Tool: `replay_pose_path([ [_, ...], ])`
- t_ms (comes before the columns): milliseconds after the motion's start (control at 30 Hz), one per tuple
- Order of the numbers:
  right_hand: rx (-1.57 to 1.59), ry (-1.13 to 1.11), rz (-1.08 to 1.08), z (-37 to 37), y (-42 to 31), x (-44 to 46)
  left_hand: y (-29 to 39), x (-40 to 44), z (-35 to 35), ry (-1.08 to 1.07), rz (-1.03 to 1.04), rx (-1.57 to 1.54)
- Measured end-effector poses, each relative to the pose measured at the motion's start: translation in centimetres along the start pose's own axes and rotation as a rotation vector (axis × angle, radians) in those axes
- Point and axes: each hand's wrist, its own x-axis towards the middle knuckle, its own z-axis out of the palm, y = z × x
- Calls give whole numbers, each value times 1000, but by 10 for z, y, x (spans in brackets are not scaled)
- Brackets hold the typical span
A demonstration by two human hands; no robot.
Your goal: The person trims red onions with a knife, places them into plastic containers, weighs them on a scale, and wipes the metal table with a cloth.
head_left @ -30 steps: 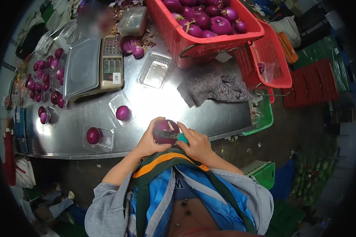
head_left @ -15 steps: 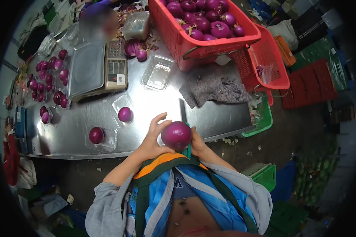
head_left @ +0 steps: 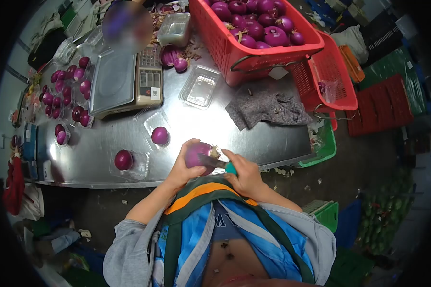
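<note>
My left hand (head_left: pixel 179 168) is closed around a large red onion (head_left: pixel 195 156) above the table's front edge. The onion's dry, pale tuft points to the right. In my right hand (head_left: pixel 247 175) is a small knife (head_left: pixel 230 167) with a teal handle. Its dark blade lies against the onion, close to the tuft. Just beyond my left hand, a smaller red onion (head_left: pixel 160 136) rests in a clear plastic tray. Another red onion (head_left: pixel 123 160) sits in a second clear tray to the left.
A scale (head_left: pixel 115 79) stands on the metal table (head_left: pixel 88 162), with packed red onions (head_left: pixel 67 91) at its left. An unfilled clear tray (head_left: pixel 199 87) and a grey cloth (head_left: pixel 267 106) lie ahead. A red crate (head_left: pixel 253 60) full of onions stands behind them.
The onion has turned in my left hand, so its tuft now faces right. My right hand has brought the knife up from behind the onion to its side.
</note>
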Motion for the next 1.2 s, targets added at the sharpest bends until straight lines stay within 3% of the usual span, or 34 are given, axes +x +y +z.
replay_pose_path([
  [433, -177, 5, -29, 3, 9, -12, -4, 7, 5, -86, 53, 139],
  [500, -372, -5, 52, 19, 47, -35, -9, 5, 5, -110, 58, 141],
  [567, -307, 62, 704, -3, 89, -26, -10, -1, 4, -232, 167, 5],
  [633, -203, 144, 593, -3, 82, -19, -16, 2, -8, -141, 196, 25],
  [700, -61, 202, 536, 15, 65, -29, -22, -3, -23, 4, 12, 28],
  [767, 158, 94, 650, 30, 61, -17, -32, -14, -43, 112, 68, 121],
  [867, 181, 66, 545, 53, 81, -34, -31, -45, -99, 484, 362, 920],
  [900, 209, 50, 509, 57, 84, -33, -24, -56, -116, 612, 369, 1077],
  [967, 232, -59, 588, 55, 70, -23, -21, -71, -150, 735, 206, 1063],
  [1000, 238, -112, 602, 58, 66, -18, -22, -75, -167, 751, 205, 1060],
  [1067, 241, -171, 609, 66, 61, -12, -28, -80, -192, 715, 252, 1490],
  [1167, 245, -184, 525, 77, 55, 0, -34, -77, -195, 776, 265, 1725],
  [1200, 282, -175, 525, 79, 50, 4, -34, -71, -185, 759, 221, 1642],
])
